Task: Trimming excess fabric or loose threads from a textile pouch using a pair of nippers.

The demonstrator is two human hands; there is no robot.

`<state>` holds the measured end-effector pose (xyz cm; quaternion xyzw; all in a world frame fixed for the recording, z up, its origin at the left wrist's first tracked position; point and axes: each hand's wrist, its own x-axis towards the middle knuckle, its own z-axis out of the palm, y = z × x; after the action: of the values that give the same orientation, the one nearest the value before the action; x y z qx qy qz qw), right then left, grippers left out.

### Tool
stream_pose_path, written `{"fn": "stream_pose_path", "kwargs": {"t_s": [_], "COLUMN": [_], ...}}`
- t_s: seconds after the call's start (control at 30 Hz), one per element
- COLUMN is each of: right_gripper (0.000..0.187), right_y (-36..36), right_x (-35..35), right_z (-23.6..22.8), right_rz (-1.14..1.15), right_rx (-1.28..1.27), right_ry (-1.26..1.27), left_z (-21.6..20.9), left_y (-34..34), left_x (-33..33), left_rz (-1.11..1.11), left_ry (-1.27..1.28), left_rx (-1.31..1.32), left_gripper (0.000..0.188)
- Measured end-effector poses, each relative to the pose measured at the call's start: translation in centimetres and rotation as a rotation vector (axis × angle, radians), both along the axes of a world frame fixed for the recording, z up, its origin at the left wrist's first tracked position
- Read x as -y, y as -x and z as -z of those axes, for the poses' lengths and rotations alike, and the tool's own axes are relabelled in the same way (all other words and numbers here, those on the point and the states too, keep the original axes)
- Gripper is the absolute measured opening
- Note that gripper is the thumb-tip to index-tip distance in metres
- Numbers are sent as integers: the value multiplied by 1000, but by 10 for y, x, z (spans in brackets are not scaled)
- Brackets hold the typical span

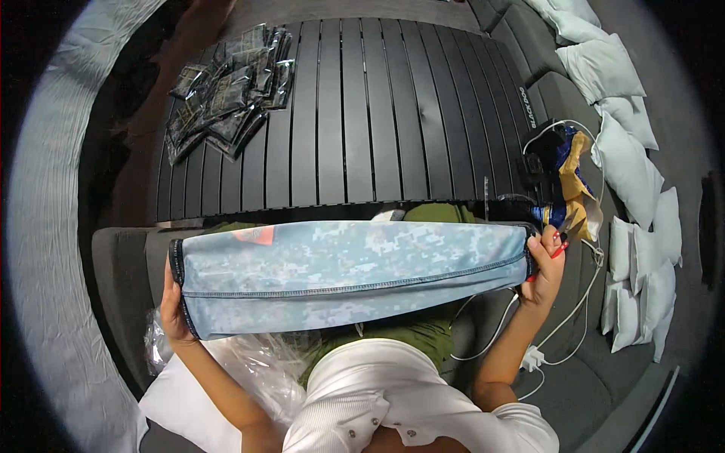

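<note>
A pale blue camouflage-patterned fabric sleeve (355, 260) is stretched out sideways in front of my body. It has dark bands at both ends, a dark stitched seam along its length and an orange patch near its upper left. My left hand (175, 311) grips the left band, with its fingers partly behind the cloth. At the other end my right hand (545, 270) pinches the right band between thumb and fingers. The sleeve hangs over my lap, just short of the table's near edge.
Several flat black packets in clear plastic (226, 94) lie piled on the black slatted table (393, 113), far left. To the right are a blue and yellow bag (575, 181), white cables and a charger (532, 358). Pale pillows (628, 155) line the right; crumpled clear plastic (264, 362) sits lower left.
</note>
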<state>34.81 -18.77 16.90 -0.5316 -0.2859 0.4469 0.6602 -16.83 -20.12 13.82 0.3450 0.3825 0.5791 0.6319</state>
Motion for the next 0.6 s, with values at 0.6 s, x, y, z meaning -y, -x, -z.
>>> {"fn": "stream_pose_path", "kwargs": {"t_s": [0.6], "right_gripper": [34], "right_y": [66], "right_x": [-4], "right_z": [-27], "right_rz": [-205], "right_rx": [-206], "right_ry": [38], "left_z": [2], "left_y": [-12], "left_x": [-16], "left_rz": [25], "left_ry": [298], "left_rx": [-1299], "left_gripper": [36]}}
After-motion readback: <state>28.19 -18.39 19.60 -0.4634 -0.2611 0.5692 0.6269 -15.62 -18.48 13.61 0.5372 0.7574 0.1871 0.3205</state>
